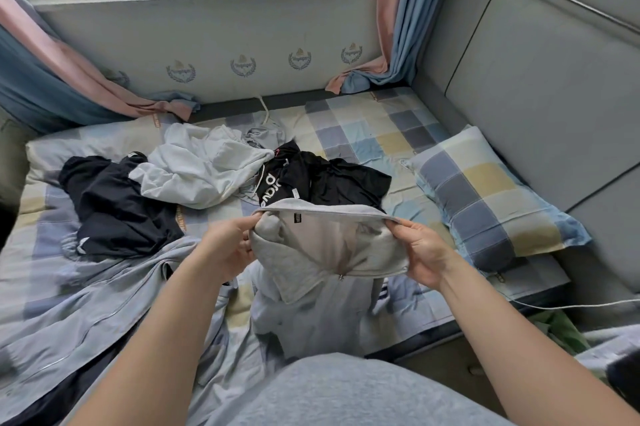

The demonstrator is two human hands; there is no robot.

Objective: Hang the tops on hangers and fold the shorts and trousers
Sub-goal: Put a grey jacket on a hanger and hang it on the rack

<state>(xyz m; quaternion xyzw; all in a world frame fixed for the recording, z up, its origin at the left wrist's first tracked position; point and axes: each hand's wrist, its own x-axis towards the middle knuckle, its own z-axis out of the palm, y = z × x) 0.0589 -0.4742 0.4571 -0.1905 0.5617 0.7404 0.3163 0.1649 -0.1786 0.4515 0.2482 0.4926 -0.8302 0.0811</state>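
Two hands: the left hand (228, 247) and right hand (427, 252) hold a grey zip-up top (311, 314) at centre frame, above the bed (363, 127).
Grip: each hand's grip is clamped on one end of the collar (322, 214), which is stretched between them.
Top's place: the collar is raised and the body hangs down to the sheet, just in front of the person's lap.
Pointing: the collar opening and zip front face the camera. The long axis runs from the collar down toward the bottom of the frame, and the collar line runs left to right.
Risk: no hanger shows, so one hand would probably have to let go to fetch one. The hanging body could then pull the collar shut or slump into a heap.
Second risk: the hem sits beside a blue-grey jacket (86, 304) at lower left and might drag it along.
Elsewhere: a pale hoodie (204, 169) and a checked pillow (485, 197) lie further up the bed.
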